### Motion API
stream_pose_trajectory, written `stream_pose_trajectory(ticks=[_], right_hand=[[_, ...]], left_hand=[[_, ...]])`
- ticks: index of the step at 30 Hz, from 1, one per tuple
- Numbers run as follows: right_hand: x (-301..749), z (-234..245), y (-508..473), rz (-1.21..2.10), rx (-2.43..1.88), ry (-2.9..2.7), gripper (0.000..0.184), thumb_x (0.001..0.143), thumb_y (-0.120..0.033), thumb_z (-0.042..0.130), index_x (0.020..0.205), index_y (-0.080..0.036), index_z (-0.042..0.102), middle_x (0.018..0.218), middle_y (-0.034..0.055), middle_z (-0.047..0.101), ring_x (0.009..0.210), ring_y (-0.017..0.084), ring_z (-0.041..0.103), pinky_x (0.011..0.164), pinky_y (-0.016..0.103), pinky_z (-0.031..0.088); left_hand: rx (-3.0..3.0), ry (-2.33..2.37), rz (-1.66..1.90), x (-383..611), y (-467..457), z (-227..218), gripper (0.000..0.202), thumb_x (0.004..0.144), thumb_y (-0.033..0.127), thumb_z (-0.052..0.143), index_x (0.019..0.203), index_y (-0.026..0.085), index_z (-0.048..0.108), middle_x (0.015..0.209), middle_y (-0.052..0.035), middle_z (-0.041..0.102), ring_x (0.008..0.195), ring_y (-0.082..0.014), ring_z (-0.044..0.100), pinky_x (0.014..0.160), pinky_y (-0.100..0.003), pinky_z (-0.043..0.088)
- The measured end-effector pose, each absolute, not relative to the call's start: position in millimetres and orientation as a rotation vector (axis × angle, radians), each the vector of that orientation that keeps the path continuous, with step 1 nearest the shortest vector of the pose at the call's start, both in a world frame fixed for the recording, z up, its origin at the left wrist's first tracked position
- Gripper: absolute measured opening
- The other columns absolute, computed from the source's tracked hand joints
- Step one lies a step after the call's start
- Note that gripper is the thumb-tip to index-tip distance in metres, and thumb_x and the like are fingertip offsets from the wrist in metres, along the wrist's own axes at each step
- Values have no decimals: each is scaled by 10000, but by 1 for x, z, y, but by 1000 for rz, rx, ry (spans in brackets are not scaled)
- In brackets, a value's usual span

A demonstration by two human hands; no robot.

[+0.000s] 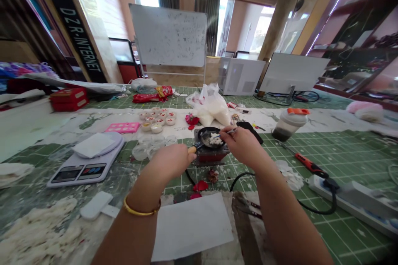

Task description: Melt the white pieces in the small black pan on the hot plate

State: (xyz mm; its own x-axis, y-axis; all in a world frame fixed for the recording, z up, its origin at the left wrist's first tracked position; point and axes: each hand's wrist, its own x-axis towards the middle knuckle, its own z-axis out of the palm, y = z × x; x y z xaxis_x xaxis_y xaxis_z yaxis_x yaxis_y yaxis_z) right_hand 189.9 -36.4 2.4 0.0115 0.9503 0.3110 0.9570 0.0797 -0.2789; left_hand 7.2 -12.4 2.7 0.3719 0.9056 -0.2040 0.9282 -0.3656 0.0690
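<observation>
At far left, a black banner [81, 45] reads roughly "DZ R-INTERNET", and below it sits a digital kitchen scale [77, 172]. Our left hand [172, 161] closes around the wooden handle [192, 149] of a small black frying pan [202, 133], which rests on a small red burner [211, 157] mid-table. Soft-looking white lumps [214, 139] lie in the pan; they seem light, crumbly and probably sticky, better lifted with a tool, while the pan is safest held by its handle. Apart from the left, our right hand [244, 145] pinches a thin pale stick [226, 133] over the lumps. Further right lies a green cutting mat [329, 153].
</observation>
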Motion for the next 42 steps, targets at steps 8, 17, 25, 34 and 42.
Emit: stream_pose_trajectory(ticks=[8,17,25,34,42], right_hand=[[190,-1,-33,-53,-1917,-1936,270,823,-306,358,861,-196,602,702,34,628,677,144,541,611,231,310],[187,3,-38,-114,-1924,-2005,280,832,-289,340,862,-186,599,735,49,632,742,155,549,646,240,308],[186,1,-40,-79,-1823,-2048,269,837,-291,340,879,-215,594,776,26,632,792,144,544,683,230,310],[182,1,-41,-56,-1757,-2060,279,840,-293,332,860,-214,599,807,22,633,775,138,542,675,222,319],[181,1,-43,-30,-1728,-2059,271,833,-286,348,818,-210,608,800,19,632,753,140,544,678,224,326]], left_hand=[[2443,1644,-192,6,-14,3,438,766,509,270,718,178,552,757,-83,626,624,-183,560,524,-254,363],[2439,1641,-178,5,-11,1,433,767,505,276,712,175,550,752,-72,624,619,-177,567,530,-251,374],[2441,1629,-179,5,-12,3,432,770,506,269,724,185,554,755,-77,633,625,-185,567,547,-269,386],[2430,1638,-187,4,-9,1,424,764,499,279,739,185,564,744,-73,625,606,-178,556,537,-267,384],[2455,1620,-158,4,-11,-1,435,765,506,277,734,181,566,751,-76,625,621,-186,559,534,-265,379]])
